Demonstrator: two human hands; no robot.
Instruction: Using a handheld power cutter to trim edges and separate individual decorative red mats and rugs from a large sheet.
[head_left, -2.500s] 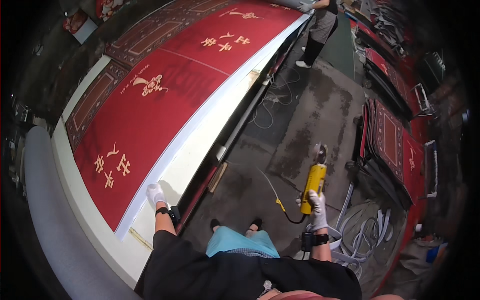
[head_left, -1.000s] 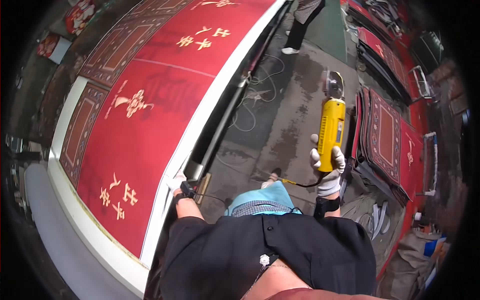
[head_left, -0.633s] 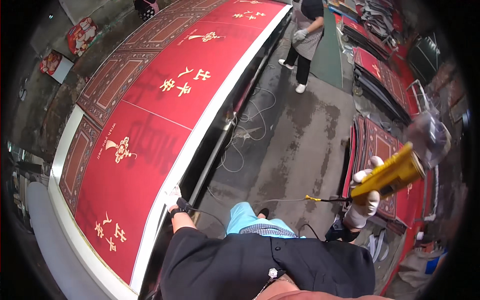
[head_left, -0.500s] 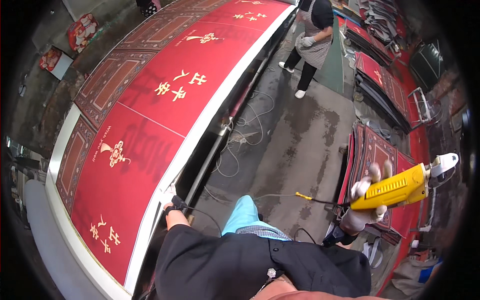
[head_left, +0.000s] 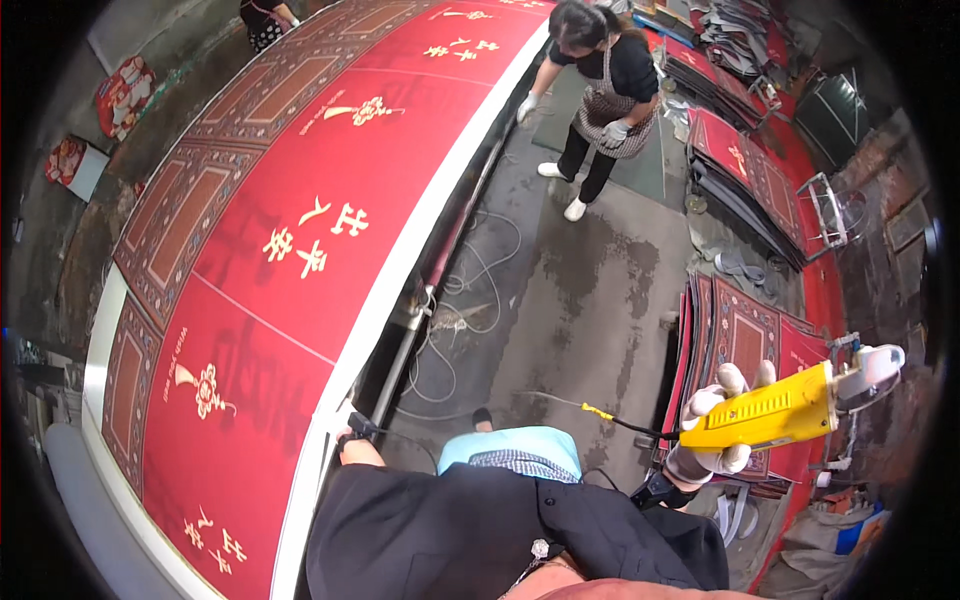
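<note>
A yellow power tool (head_left: 765, 412) lay across the gloved palm of a worker's right hand (head_left: 697, 462), held out to the worker's right, well apart from the carpet and raised above the floor (head_left: 580, 300). Fingers showed along the casing's far side and another digit along its near side, a hold that wrapped the rear half of the body. The rigid casing looked dense enough to weigh on the wrist, with a pale guarded head (head_left: 872, 378) likely to pull the front end down. The slotted body appeared the sound place to grip, the hard shell perhaps a little slick under a glove; the head looked the part to keep fingers off. A black cable (head_left: 645, 431) left the rear end, where a tug could turn the tool.

The worker's left hand (head_left: 342, 418), also gloved, was at the near edge of a long red carpet (head_left: 255, 250); whether its fingers pinched that edge or merely rested there could not be told. The carpet lay flat on a pale surface (head_left: 98, 360), its pile seemingly soft, the whole length probably heavy and limp, best taken by the edge.

Across the floor, a co-worker in a checked apron (head_left: 607, 108) stood beside the surface, one gloved hand (head_left: 527, 106) near its edge. Patterned mats (head_left: 745, 325) were stacked to the right.
</note>
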